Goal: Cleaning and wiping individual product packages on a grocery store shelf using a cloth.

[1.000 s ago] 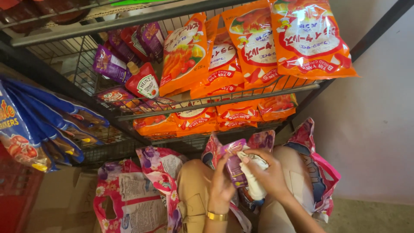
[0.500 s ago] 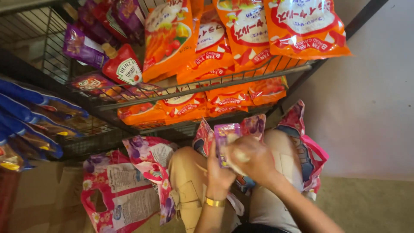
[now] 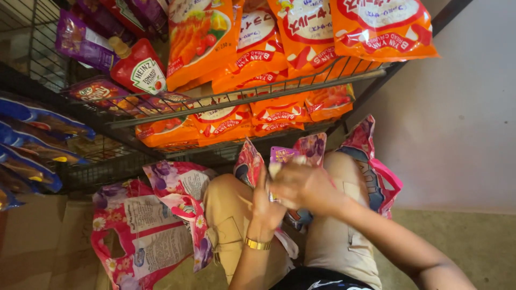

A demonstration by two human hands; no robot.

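Observation:
My left hand (image 3: 267,207), with a gold bracelet at the wrist, and my right hand (image 3: 304,186) meet between my knees, just in front of the lowest shelf. My left hand grips a purple snack packet (image 3: 285,155) that stands up behind the fingers. My right hand is blurred and closed around a small white object (image 3: 274,169), pressed against the packet. More pink and purple packets (image 3: 313,147) stick up behind both hands.
Wire shelves (image 3: 252,98) hold orange snack bags (image 3: 379,27), a red sauce pouch (image 3: 141,72) and purple packets (image 3: 80,43). Blue bags (image 3: 32,145) hang at left. A pink flowered bag (image 3: 148,231) lies at my left knee, another pink bag (image 3: 379,172) at my right. A pale wall (image 3: 462,118) stands right.
My hands have closed together over the packet, and the right hand now covers most of the white object. The view has tilted nearer to the shelves.

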